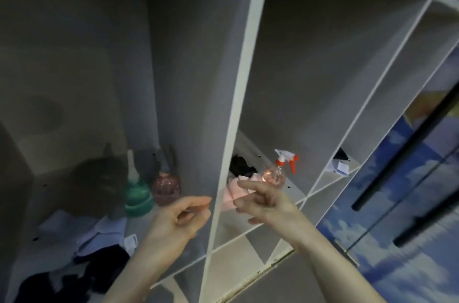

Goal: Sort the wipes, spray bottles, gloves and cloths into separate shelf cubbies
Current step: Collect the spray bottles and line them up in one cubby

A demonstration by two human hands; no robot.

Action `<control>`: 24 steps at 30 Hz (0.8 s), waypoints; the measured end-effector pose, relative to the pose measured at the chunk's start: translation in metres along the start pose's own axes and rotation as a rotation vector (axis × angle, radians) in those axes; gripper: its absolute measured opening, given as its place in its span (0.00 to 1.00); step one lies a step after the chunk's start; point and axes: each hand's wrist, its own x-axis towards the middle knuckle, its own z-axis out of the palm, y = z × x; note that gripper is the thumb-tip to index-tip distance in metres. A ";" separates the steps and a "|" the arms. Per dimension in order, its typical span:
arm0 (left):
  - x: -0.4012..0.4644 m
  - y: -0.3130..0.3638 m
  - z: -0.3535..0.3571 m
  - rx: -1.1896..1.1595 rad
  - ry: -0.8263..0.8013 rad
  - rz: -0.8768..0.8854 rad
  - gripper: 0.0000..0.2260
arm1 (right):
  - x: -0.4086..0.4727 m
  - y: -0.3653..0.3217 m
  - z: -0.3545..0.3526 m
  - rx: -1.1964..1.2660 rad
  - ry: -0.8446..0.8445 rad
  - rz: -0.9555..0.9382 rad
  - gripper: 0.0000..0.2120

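Both hands hover empty before the shelf's white divider (231, 129), each grip loose with fingers half curled. The left hand (181, 215) sits at 9 o'clock of the divider, the right hand (265, 203) at 3 o'clock. Just past the right fingers lie a pink cloth (233, 197), a black cloth (241, 166) and a pink spray bottle (278, 171). At 10 o'clock of the left hand stand a green bottle (137, 193) and a purple bottle (166, 186); pale and dark cloths (99, 240) lie at 8 o'clock.
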 end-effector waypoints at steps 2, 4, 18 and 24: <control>0.000 0.004 0.027 0.060 -0.024 0.041 0.11 | 0.001 0.008 -0.023 0.004 0.021 -0.012 0.19; 0.007 0.006 0.057 0.101 -0.040 0.084 0.09 | 0.004 0.018 -0.049 0.017 0.027 -0.024 0.19; 0.172 0.009 0.243 0.356 0.109 -0.012 0.26 | 0.116 0.097 -0.240 -0.225 0.050 -0.079 0.20; 0.235 0.008 0.256 0.470 0.052 -0.033 0.31 | 0.196 0.113 -0.236 -0.480 0.062 0.036 0.35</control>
